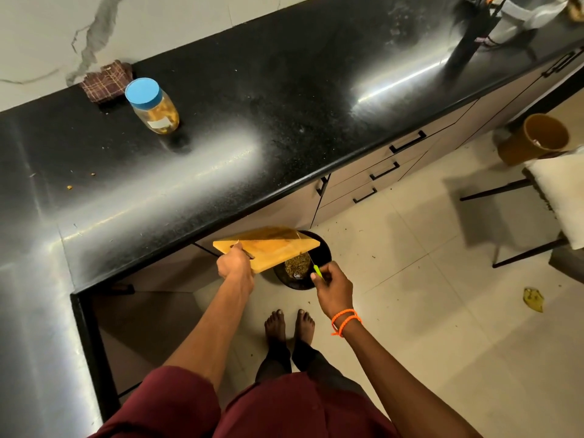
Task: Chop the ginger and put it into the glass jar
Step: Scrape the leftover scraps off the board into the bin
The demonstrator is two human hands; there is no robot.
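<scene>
My left hand [235,262] grips the handle end of a wooden cutting board [271,248], held tilted over a black bin [319,257] on the floor beside the counter. My right hand [333,284] grips a knife with a green handle [317,270], its thin blade against the board's lower edge. Brownish scraps [295,265] lie inside the bin. The glass jar [153,105] stands far off on the black counter, closed with a blue lid and holding yellowish pieces.
A checked cloth [106,80] lies behind the jar by the wall. Drawers with black handles [407,142] run under the counter. A stool [559,197] and a brown bucket [537,139] stand at right. A yellow scrap [533,299] lies on the tiled floor.
</scene>
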